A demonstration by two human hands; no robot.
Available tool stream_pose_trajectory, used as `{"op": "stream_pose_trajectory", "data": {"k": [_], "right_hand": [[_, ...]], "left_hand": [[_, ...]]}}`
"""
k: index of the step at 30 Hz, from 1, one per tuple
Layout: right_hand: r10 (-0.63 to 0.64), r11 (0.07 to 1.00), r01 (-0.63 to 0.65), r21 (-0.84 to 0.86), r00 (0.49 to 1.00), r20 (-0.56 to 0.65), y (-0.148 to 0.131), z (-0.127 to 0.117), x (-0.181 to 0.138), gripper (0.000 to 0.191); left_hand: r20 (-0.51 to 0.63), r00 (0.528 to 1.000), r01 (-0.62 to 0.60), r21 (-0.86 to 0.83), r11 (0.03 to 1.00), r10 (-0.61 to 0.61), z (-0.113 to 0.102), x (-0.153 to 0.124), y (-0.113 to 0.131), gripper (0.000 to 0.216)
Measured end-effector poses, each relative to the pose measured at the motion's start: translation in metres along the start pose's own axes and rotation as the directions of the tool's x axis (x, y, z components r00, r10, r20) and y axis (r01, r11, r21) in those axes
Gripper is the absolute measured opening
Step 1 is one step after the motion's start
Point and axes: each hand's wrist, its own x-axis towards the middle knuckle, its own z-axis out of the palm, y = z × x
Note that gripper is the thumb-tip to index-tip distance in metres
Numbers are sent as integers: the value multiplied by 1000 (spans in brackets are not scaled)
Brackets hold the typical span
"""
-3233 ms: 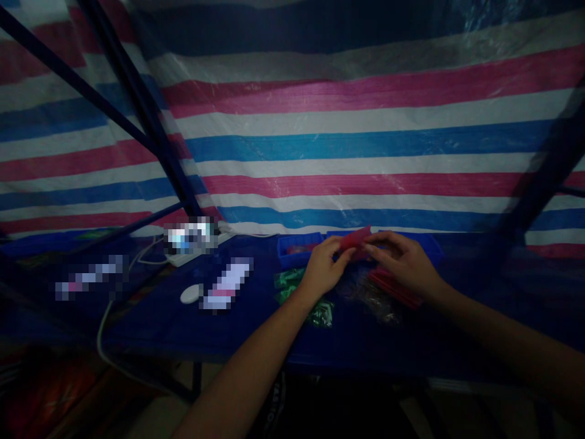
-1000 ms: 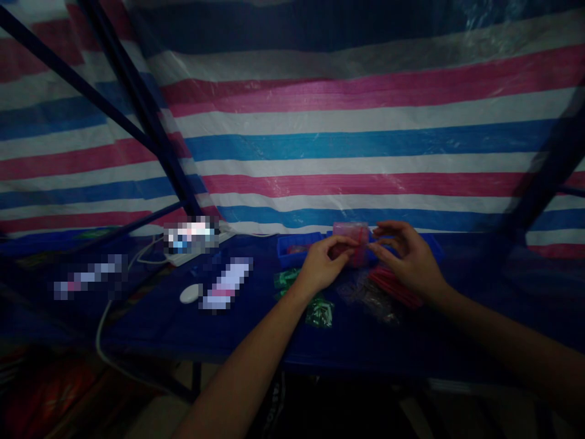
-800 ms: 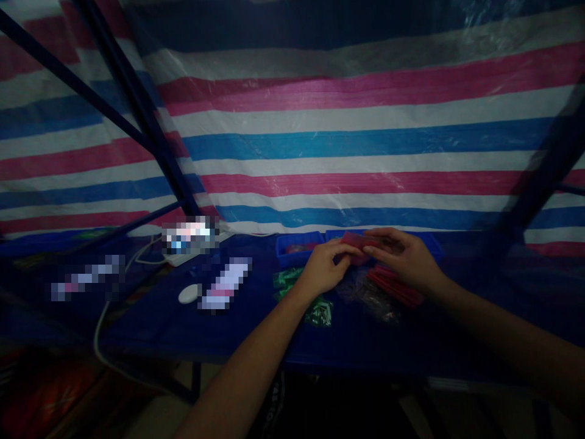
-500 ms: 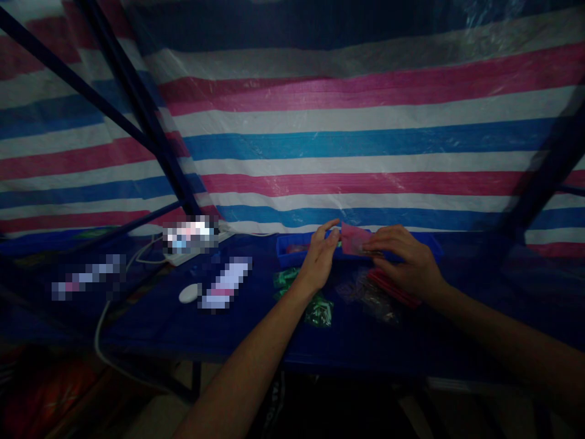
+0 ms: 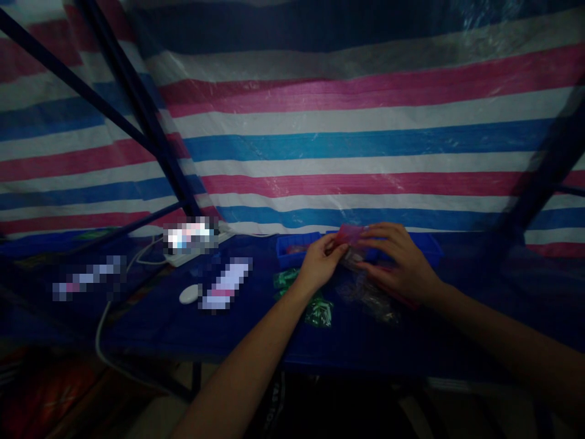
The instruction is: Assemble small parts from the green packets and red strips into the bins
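My left hand (image 5: 322,259) pinches a small pink plastic bag (image 5: 351,232) between thumb and fingers, over the blue trays (image 5: 299,258). Just below the pink bag is a clear, crinkled packet (image 5: 351,260), its contents too dark to make out. My right hand (image 5: 402,259) is at the bag's right side, fingers stretched out and thumb apart. Beneath it, a stack of pinkish-red bags is partly hidden. Several clear packets (image 5: 377,299) lie on the blue table (image 5: 256,335) below my hands. Green packets (image 5: 319,312) lie beside my left forearm.
To the left are a blurred-out phone-like object (image 5: 227,283), a round white object (image 5: 189,294) and a white power strip (image 5: 183,256) with a cable. Blue metal posts (image 5: 132,91) frame the table. Striped plastic sheeting (image 5: 347,146) hangs behind it.
My left hand has closed on the pink bag and come slightly down. My right hand's fingers have spread and loosened from the bag, which has tilted and lowered.
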Motion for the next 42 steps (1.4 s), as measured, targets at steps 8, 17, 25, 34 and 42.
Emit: {"op": "stream_pose_trajectory", "data": {"k": [8, 17, 25, 34, 42], "right_hand": [[441, 870, -423, 253, 897, -16, -1, 8, -5, 58], [634, 674, -609, 419, 767, 96, 7, 7, -5, 30], [668, 622, -644, 445, 733, 127, 3, 5, -2, 32], [737, 542, -652, 530, 672, 75, 12, 5, -3, 35], [746, 527, -645, 553, 663, 62, 12, 6, -1, 36]], "left_hand": [[90, 996, 16, 104, 994, -25, 1, -5, 13, 38], [93, 995, 10, 112, 994, -21, 1, -6, 13, 39], [87, 995, 30, 116, 993, -40, 0, -5, 14, 40], [133, 988, 70, 79, 994, -80, 1, -8, 9, 45], [25, 994, 111, -181, 977, -108, 3, -3, 5, 57]]}}
